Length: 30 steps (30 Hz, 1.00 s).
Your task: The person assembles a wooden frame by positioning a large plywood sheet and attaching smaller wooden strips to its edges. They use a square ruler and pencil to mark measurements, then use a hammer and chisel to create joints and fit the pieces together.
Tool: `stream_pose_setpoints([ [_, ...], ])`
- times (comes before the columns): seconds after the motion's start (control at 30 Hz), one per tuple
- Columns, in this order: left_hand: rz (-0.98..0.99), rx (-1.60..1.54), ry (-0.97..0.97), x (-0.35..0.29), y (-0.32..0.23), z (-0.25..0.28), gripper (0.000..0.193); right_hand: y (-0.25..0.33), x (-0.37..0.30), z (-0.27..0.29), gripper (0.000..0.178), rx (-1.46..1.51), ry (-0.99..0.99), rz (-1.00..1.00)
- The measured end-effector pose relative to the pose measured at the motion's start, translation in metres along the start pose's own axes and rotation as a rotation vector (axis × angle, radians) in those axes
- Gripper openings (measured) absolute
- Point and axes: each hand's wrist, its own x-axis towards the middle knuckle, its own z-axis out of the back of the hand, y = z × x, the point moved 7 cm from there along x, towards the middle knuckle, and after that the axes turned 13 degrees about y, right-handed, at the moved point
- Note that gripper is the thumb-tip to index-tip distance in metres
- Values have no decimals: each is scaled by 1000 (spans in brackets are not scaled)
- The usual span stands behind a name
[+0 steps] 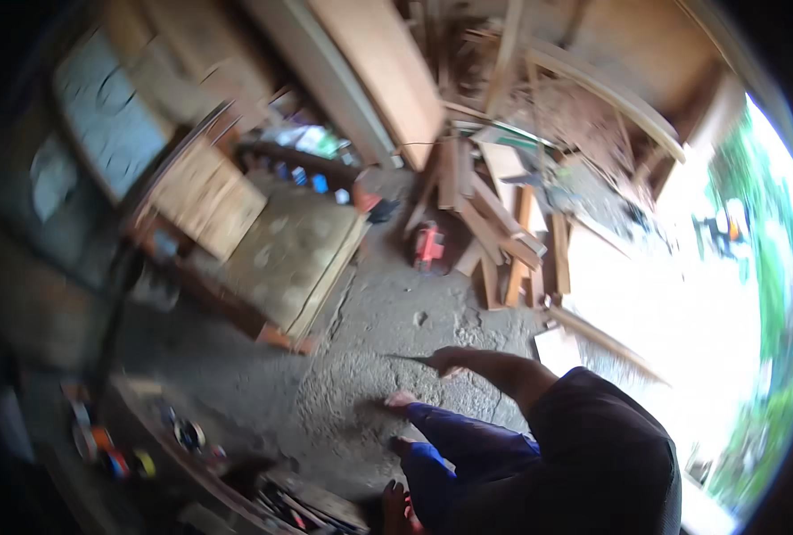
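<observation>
My right hand (451, 360) is stretched out over the concrete floor, closed round a thin, dark, pointed tool (410, 358). Blur hides just what kind of tool it is. At the lower edge, close to my blue trousers, my left hand (394, 506) shows only in part. Something small and red (411, 514) appears beside its fingers, but whether they grip it cannot be made out. My bare feet (402, 399) stand on the floor below the right hand.
A wooden seat with a worn cushion (294, 250) stands to the left. Wood offcuts (503, 232) lie piled beyond, near a red power tool (428, 247). A bench (151, 406) with tape rolls and tools runs along the lower left. Bright daylight enters at right.
</observation>
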Motion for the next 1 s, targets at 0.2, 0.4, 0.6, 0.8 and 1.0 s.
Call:
stream_pose_setpoints([
  [0.2, 126, 53, -142, -34, -76, 57, 37, -137, -196, -95, 32, 962, -636, -127],
  [0.4, 119, 261, -35, 15, -166, -23, 33, -267, -101, -392, 18, 1441, -593, -230],
  [0.6, 116, 801, 352, 94, -245, -161, 37, -284, -149, -456, 27, 1010, -595, -278],
  [0.8, 320, 682, 423, 158, -305, -298, 38, -362, -203, -476, 15, 1633, -839, -321],
  [1.0, 292, 1231, 398, 207, -387, -370, 33, -428, -230, -398, 24, 2787, -733, -25],
])
